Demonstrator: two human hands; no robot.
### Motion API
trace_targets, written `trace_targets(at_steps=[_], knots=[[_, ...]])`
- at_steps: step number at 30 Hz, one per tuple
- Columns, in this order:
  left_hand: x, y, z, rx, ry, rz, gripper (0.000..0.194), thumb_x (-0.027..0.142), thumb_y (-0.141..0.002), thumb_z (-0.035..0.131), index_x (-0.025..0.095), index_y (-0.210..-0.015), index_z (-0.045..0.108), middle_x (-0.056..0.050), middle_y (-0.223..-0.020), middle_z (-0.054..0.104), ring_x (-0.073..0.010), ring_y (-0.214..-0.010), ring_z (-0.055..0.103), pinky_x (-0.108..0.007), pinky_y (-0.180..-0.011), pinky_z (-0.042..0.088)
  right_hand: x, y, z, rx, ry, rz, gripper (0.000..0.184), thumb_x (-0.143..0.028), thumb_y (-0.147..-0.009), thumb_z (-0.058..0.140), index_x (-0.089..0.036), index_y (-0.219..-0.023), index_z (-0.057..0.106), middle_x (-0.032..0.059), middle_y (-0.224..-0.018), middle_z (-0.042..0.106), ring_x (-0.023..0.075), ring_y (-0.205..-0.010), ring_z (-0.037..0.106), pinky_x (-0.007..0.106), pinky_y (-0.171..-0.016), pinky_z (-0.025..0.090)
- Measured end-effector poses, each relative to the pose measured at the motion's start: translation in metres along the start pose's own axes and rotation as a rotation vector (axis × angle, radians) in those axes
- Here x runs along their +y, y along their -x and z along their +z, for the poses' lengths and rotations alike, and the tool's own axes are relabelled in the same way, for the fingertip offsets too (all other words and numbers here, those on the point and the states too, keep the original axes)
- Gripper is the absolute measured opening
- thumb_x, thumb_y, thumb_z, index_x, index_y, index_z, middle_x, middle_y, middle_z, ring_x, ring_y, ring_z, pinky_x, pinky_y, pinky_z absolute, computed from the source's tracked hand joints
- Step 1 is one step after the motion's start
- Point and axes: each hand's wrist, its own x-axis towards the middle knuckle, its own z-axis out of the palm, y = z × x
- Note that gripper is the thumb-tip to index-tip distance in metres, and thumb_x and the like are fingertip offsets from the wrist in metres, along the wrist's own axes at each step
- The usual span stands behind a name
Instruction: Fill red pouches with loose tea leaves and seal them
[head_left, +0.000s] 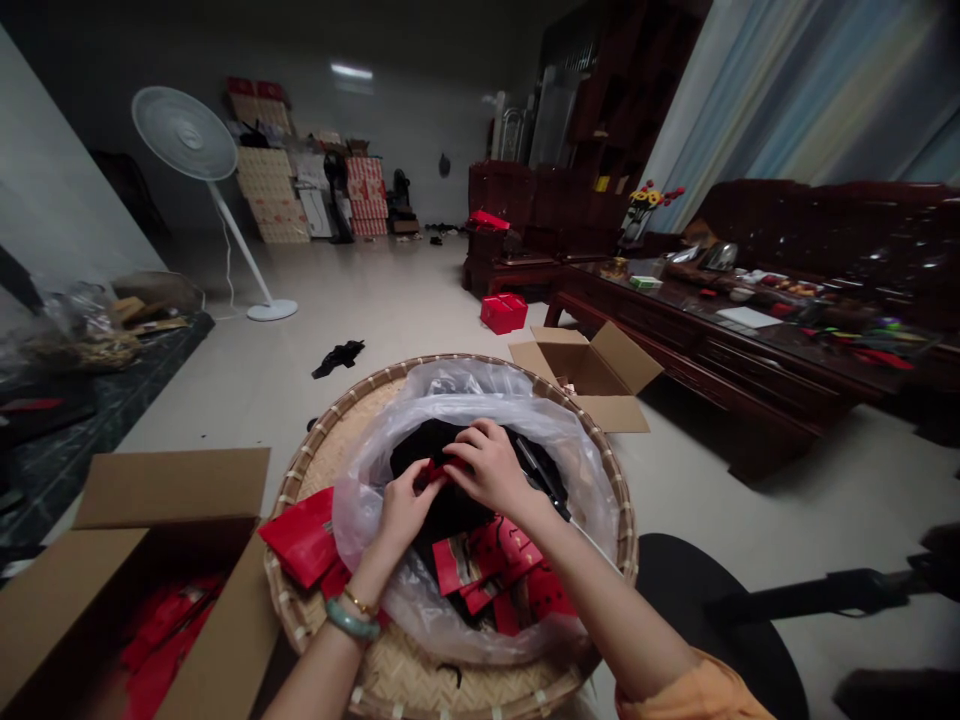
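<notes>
My left hand (405, 510) and my right hand (487, 465) pinch a small red piece (433, 473) between their fingertips, above a dark heap of black material (442, 505). That heap lies inside a clear plastic bag (469, 400), which lines a round woven bamboo tray (300, 510). Several red packets with printed panels (499, 565) lie in the bag below my hands. Another red packet (304, 537) rests by the tray's left rim. An open cardboard box (150, 600) at lower left holds more red packets.
An open empty-looking carton (592, 375) stands beyond the tray, with a red box (504, 312) past it. A dark wooden table (720, 335) with clutter stands at right. A black stool (712, 620) sits at lower right. A white fan (191, 150) and stacked cartons (274, 195) stand behind.
</notes>
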Motion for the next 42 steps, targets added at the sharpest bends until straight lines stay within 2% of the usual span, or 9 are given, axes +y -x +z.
trace_targets(at_steps=[6, 10, 16, 19, 22, 27, 31, 35, 42], knots=[[0.006, -0.002, -0.003, 0.039, 0.155, -0.014, 0.039, 0.039, -0.075, 0.059, 0.018, -0.108, 0.061, -0.009, -0.107, 0.067, -0.0217, -0.095, 0.063, -0.034, -0.081, 0.051, 0.007, 0.004, 0.021, 0.075, -0.009, 0.018, 0.028, -0.015, -0.08, 0.057, -0.021, -0.107, 0.06, 0.01, -0.102, 0.059, 0.0254, -0.104, 0.045, 0.044, -0.086, 0.042], [0.02, -0.007, -0.007, 0.094, 0.258, 0.016, 0.032, 0.038, -0.078, 0.054, 0.017, -0.098, 0.067, -0.008, -0.104, 0.069, -0.0217, -0.098, 0.062, -0.036, -0.089, 0.048, 0.007, 0.008, 0.031, 0.092, -0.075, -0.018, 0.034, -0.012, -0.082, 0.051, -0.021, -0.115, 0.055, 0.0106, -0.107, 0.057, 0.0232, -0.101, 0.049, 0.041, -0.085, 0.045], [0.029, -0.015, -0.011, 0.152, 0.272, -0.016, 0.029, 0.038, -0.077, 0.055, 0.014, -0.086, 0.069, -0.009, -0.09, 0.072, -0.0223, -0.087, 0.066, -0.037, -0.085, 0.049, 0.008, 0.013, 0.03, 0.122, -0.101, -0.02, 0.013, -0.018, -0.085, 0.051, -0.02, -0.09, 0.063, 0.0088, -0.095, 0.058, 0.0201, -0.091, 0.052, 0.034, -0.076, 0.048], [0.028, -0.015, -0.012, 0.067, 0.307, -0.005, 0.032, 0.037, -0.075, 0.058, 0.015, -0.097, 0.066, -0.009, -0.097, 0.07, -0.0221, -0.092, 0.065, -0.037, -0.086, 0.05, 0.009, 0.013, 0.021, 0.124, -0.109, -0.02, 0.01, -0.021, -0.085, 0.053, -0.019, -0.084, 0.062, 0.0078, -0.088, 0.06, 0.0204, -0.09, 0.051, 0.033, -0.076, 0.047], [0.028, -0.012, -0.012, -0.067, 0.319, -0.01, 0.039, 0.035, -0.068, 0.065, 0.015, -0.102, 0.065, -0.009, -0.1, 0.07, -0.023, -0.092, 0.065, -0.037, -0.085, 0.05, 0.007, 0.013, 0.011, 0.135, -0.247, -0.024, 0.01, -0.022, -0.086, 0.052, -0.019, -0.085, 0.061, 0.0061, -0.087, 0.062, 0.018, -0.088, 0.054, 0.031, -0.078, 0.046], [0.035, -0.003, -0.009, -0.185, 0.546, -0.209, 0.039, 0.042, -0.067, 0.066, 0.014, -0.094, 0.064, -0.006, -0.087, 0.071, -0.0223, -0.071, 0.067, -0.035, -0.061, 0.057, 0.004, 0.01, 0.004, 0.138, -0.416, 0.111, 0.021, -0.021, -0.083, 0.056, -0.02, -0.104, 0.06, 0.0057, -0.096, 0.064, 0.0157, -0.088, 0.058, 0.029, -0.079, 0.047], [0.038, 0.005, -0.003, -0.156, 0.686, -0.356, 0.04, 0.042, -0.064, 0.07, 0.014, -0.091, 0.061, 0.0, -0.069, 0.067, -0.0159, -0.053, 0.063, -0.026, -0.043, 0.053, 0.003, 0.008, 0.001, 0.027, -0.385, 0.276, 0.015, -0.023, -0.078, 0.062, -0.02, -0.091, 0.068, 0.0042, -0.084, 0.067, 0.0166, -0.083, 0.058, 0.028, -0.074, 0.045], [0.035, 0.01, 0.004, -0.094, 0.704, -0.417, 0.04, 0.044, -0.061, 0.072, 0.014, -0.085, 0.061, 0.003, -0.057, 0.062, -0.0117, -0.044, 0.057, -0.02, -0.038, 0.047, 0.003, 0.006, -0.002, -0.133, -0.37, 0.383, 0.017, -0.026, -0.072, 0.067, -0.019, -0.088, 0.07, 0.0036, -0.08, 0.066, 0.0158, -0.077, 0.057, 0.025, -0.068, 0.043], [0.03, 0.012, 0.011, -0.067, 0.731, -0.451, 0.039, 0.042, -0.057, 0.074, 0.014, -0.08, 0.06, 0.003, -0.056, 0.063, -0.0102, -0.044, 0.055, -0.019, -0.042, 0.043, 0.007, 0.009, 0.008, -0.311, -0.235, 0.388, 0.016, -0.033, -0.07, 0.069, -0.02, -0.08, 0.072, 0.0027, -0.074, 0.065, 0.0188, -0.083, 0.053, 0.026, -0.071, 0.038]])
